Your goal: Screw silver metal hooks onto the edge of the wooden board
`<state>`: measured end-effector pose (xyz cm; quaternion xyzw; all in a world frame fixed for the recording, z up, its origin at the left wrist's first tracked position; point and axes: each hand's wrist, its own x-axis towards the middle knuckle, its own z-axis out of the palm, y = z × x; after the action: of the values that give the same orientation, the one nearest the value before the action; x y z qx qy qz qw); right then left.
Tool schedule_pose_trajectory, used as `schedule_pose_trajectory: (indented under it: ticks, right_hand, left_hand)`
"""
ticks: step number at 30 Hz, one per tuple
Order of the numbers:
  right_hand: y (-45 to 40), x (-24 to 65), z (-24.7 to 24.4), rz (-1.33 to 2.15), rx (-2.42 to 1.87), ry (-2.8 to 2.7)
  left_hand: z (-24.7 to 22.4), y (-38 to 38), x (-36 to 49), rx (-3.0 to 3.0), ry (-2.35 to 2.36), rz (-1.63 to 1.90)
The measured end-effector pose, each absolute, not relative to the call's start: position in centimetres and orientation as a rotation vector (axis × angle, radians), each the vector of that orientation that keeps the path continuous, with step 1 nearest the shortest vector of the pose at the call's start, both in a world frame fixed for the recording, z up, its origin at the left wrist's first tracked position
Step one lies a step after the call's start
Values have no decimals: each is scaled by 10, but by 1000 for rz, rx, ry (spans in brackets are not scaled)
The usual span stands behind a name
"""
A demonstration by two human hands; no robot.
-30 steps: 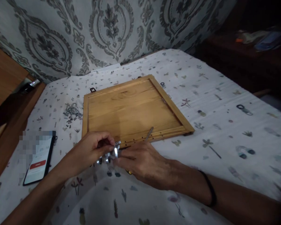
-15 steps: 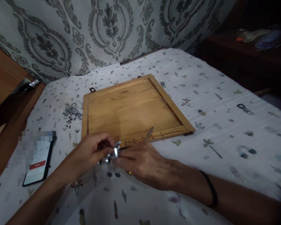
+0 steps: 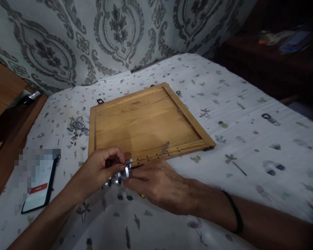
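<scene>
A framed wooden panel lies flat, with a row of small dark holes along its near edge. At that edge my left hand is closed, thumb and fingers pinching a small shiny metal clip. More curved clips sit just left of it, partly behind the fingers. My right hand is closed beside the same clip, its fingertips touching or nearly touching it. A thin metal screwdriver shaft sticks out above this hand, and a bit of yellow shows below; the rest is hidden by the palm.
Loose metal hardware lies in a pile left of the panel. A phone rests on the patterned sheet at the left. Dark fittings stick out from the panel's far edge. A patterned curtain hangs behind.
The whole view has shifted slightly. Both hands stay together at the panel's near edge, with only a small shift of the fingers around the clip.
</scene>
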<state>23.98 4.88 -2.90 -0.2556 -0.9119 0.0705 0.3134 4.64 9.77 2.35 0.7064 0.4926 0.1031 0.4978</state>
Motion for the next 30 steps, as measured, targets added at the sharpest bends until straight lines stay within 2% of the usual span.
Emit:
schedule_pose_trajectory:
  ticks: [30]
  right_hand:
    - [49,239,-29,163,-659,-2388]
  left_hand:
    - [22,100,43,1602,1145,264]
